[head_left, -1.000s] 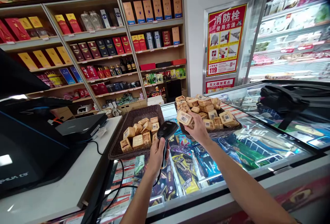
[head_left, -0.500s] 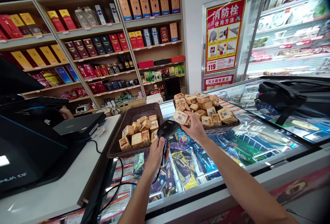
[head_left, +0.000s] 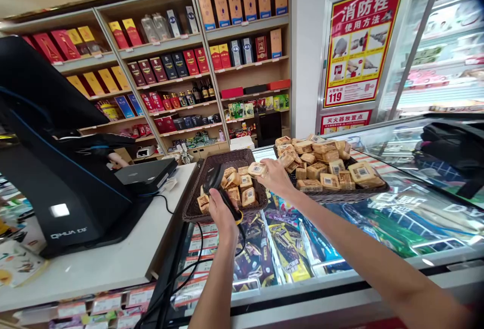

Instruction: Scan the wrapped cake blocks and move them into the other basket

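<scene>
My left hand point(head_left: 224, 214) is wrapped round the handle of a black barcode scanner point(head_left: 214, 179), whose head lies over the left wicker basket point(head_left: 188, 207). A wrapped snack pack point(head_left: 257, 169) with a barcode label is gripped in my right hand point(head_left: 275, 177), above the right rim of that basket. Several similar packs point(head_left: 235, 179) lie loose in the left basket. The right wicker basket point(head_left: 340, 195) is heaped with more wrapped packs point(head_left: 325, 151), just beyond my right hand. The scanner's cable point(head_left: 198, 261) runs down from its handle.
Both baskets rest on a glass-topped freezer point(head_left: 287, 248) full of packaged ices. At left, a black checkout terminal point(head_left: 71, 177) stands on a white counter point(head_left: 124, 248), with part of another person behind it. A black bag point(head_left: 454, 152) lies at right.
The scanner has swung left, away from the pack, and is now over the left basket. My right hand has carried the pack leftward from the right basket to the left one's rim. The view has turned left.
</scene>
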Demonstrator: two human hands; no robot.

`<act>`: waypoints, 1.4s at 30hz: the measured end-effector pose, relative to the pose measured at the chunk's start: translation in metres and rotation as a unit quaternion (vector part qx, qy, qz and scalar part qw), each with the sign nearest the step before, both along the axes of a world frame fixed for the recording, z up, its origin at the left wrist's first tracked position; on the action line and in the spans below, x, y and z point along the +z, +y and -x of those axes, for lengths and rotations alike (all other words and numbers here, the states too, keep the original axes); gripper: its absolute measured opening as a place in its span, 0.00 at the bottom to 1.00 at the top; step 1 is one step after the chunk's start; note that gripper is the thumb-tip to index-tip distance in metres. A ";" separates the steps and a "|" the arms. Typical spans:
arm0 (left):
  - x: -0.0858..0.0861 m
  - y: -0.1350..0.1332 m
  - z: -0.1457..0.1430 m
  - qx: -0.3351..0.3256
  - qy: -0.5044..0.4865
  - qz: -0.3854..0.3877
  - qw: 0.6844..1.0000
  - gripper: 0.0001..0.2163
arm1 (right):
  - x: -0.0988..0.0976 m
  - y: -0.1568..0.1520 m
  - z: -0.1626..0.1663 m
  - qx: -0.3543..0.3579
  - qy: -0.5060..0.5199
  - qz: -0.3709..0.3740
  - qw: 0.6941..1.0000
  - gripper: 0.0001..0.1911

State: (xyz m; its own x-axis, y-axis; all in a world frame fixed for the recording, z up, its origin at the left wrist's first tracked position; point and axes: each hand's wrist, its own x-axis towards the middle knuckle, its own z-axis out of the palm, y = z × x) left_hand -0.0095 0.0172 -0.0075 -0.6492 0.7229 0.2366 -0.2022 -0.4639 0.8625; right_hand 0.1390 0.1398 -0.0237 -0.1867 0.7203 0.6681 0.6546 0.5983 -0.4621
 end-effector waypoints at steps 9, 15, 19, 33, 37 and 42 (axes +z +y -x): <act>-0.008 0.004 0.000 -0.016 -0.013 0.017 1.000 0.30 | 0.009 0.072 0.076 -0.101 0.050 0.212 0.971 0.18; -0.012 0.004 -0.005 -0.042 0.013 0.027 0.999 0.29 | 0.003 0.047 0.068 -0.022 0.025 0.177 0.984 0.17; -0.011 0.005 -0.007 -0.045 0.028 0.028 0.998 0.29 | 0.002 0.020 0.012 -0.021 -0.018 0.096 0.995 0.14; -0.015 0.001 -0.028 -0.110 0.079 0.044 0.990 0.27 | -0.027 0.005 -0.170 -0.084 -0.117 0.193 0.971 0.17; -0.017 0.002 -0.030 -0.119 0.083 0.055 0.988 0.28 | -0.037 0.014 -0.179 -0.047 -0.074 0.236 0.968 0.16; -0.020 0.001 -0.034 -0.134 0.094 0.069 0.984 0.28 | -0.043 0.023 -0.174 -0.069 0.073 0.180 0.979 0.13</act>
